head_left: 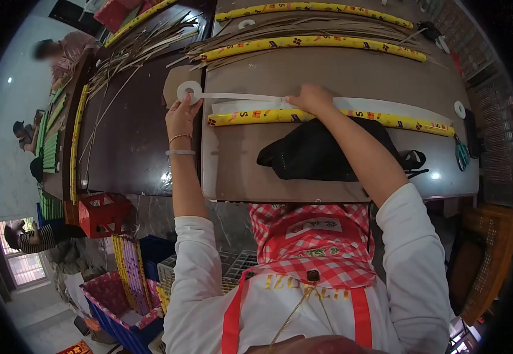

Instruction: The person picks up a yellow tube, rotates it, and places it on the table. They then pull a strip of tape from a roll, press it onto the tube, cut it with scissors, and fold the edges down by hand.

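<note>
At the left part of the brown table, my left hand (184, 118) holds a roll of white tape (189, 92) by its core. A strip of tape (239, 96) stretches from the roll to my right hand (311, 100), whose fingers are closed on the strip at the white edge of a sheet (386, 107). That sheet runs along a long yellow patterned roll (256, 117), lying crosswise in front of me. Just below the yellow roll lies a black cloth (315, 152), partly under my right forearm.
Two more yellow rolls (315, 41) and thin strips (256, 28) lie at the table's far side. Scissors (461, 154) and another tape roll (459, 109) are at the right. A red basket (104, 215) stands lower left. Other people (71, 53) are at far left.
</note>
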Demonstrator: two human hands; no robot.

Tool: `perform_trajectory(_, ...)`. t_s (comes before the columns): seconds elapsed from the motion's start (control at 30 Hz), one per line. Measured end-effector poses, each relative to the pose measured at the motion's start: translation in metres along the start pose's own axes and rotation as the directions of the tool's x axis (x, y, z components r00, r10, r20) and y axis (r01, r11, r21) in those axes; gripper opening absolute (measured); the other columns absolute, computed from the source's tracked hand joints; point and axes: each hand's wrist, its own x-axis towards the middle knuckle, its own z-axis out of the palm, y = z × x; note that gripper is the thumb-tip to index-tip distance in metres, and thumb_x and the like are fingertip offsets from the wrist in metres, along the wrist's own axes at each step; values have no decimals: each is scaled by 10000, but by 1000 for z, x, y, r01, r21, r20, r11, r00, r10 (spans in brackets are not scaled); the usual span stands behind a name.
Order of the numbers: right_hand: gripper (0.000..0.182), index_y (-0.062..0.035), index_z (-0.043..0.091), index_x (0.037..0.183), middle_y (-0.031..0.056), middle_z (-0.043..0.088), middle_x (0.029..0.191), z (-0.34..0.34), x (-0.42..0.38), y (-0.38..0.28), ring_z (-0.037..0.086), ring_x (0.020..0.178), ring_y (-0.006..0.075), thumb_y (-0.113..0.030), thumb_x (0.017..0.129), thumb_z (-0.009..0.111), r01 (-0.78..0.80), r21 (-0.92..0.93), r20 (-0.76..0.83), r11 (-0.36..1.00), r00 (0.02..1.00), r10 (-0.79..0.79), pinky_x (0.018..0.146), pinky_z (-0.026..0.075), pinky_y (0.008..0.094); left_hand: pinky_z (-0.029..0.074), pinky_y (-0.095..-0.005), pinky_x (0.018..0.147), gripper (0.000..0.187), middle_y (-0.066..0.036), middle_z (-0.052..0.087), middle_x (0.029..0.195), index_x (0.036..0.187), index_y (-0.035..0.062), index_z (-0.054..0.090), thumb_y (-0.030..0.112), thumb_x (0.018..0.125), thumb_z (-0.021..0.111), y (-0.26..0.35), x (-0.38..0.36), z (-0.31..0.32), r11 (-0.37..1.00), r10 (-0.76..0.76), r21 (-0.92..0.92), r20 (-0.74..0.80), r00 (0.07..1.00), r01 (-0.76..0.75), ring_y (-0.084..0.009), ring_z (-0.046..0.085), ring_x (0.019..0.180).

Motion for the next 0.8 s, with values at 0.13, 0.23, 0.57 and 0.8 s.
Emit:
perform_trajectory(0.13,511,-45,619,969,132,597,1007,0,0,0,570,939,280,-492,721,608,-12,-2,-10,1000,1000,12,788,461,384,539,-329,759,241,-131,568,955,978,-67,475,57,806,589,-1,-1,0,1000,-2,8,5,1000,2,-204,588,859)
perform_trajectory(0.23,503,-47,624,956,132,599,1002,1,0,-1,572,935,284,-492,721,608,-26,-6,-15,1000,1000,26,790,460,381,541,-321,754,253,-132,570,957,984,-72,471,61,805,591,-2,-1,-2,1000,6,6,1,1000,-6,-205,589,857)
perform_trajectory(0.57,499,-47,631,948,142,601,996,6,5,3,570,936,298,-493,726,602,4,1,6,1000,1000,-4,796,456,391,539,-346,764,225,-140,571,957,960,-66,476,50,804,589,1,-3,-2,1000,3,-1,-8,1000,-4,-220,589,876)
perform_trajectory(0.8,491,-55,632,955,136,602,997,6,6,3,565,948,298,-493,735,594,17,-58,-13,998,1000,-18,803,453,392,537,-348,764,200,-129,571,927,938,-60,491,50,804,590,2,-4,-4,1000,5,-19,12,1000,-5,-218,589,863)
